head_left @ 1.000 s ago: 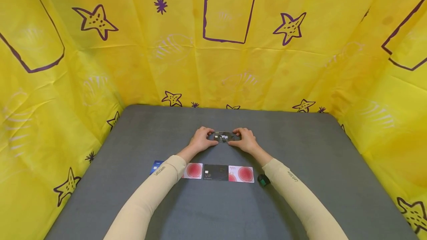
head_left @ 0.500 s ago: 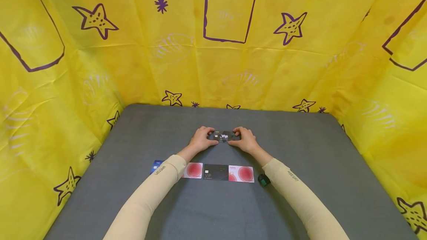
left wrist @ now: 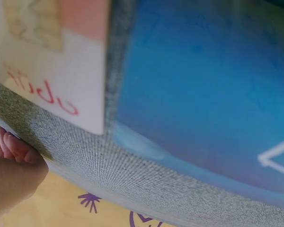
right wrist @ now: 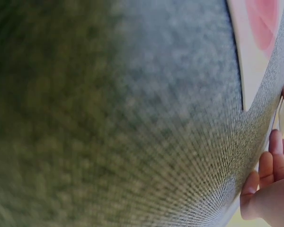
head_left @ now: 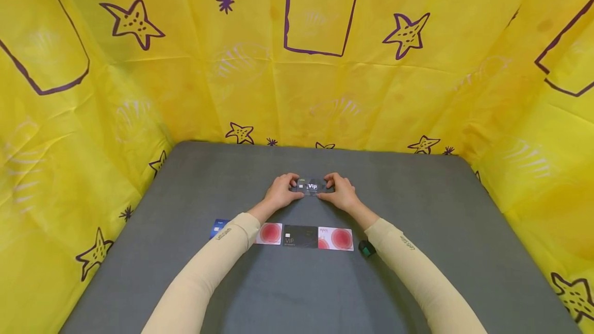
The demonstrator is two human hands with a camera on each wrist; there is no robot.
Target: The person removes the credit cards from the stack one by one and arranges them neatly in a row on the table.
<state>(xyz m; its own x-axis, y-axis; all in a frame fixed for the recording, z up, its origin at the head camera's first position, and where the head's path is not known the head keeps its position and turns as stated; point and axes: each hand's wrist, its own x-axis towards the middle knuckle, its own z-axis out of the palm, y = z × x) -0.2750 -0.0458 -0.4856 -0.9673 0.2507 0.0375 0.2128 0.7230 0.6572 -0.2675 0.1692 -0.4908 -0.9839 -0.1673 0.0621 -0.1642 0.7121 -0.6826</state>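
Observation:
A dark card printed "Vip" (head_left: 309, 186) with a small chip is held flat toward the far half of the table. My left hand (head_left: 281, 190) pinches its left edge between thumb and fingers. At the opposite edge, my right hand (head_left: 341, 193) grips it the same way. Nearer to me lies a row of cards: a blue card (head_left: 218, 227) partly under the left sleeve, a pink-and-white card (head_left: 270, 234), a black VIP card (head_left: 300, 236) and another pink-and-white card (head_left: 336, 239). The left wrist view shows the blue card (left wrist: 203, 94) close up, with the left hand (left wrist: 21, 156) at lower left.
A grey cloth-covered table (head_left: 297, 293) spreads under everything. Yellow fabric (head_left: 260, 86) with purple starfish drawings walls in the back and both sides. A small black-and-green object (head_left: 366, 248) sits right of the card row, beside the right sleeve.
The scene sits slightly higher in the head view, as the camera has tilted a little downward. Both hands keep the same grip on the Vip card.

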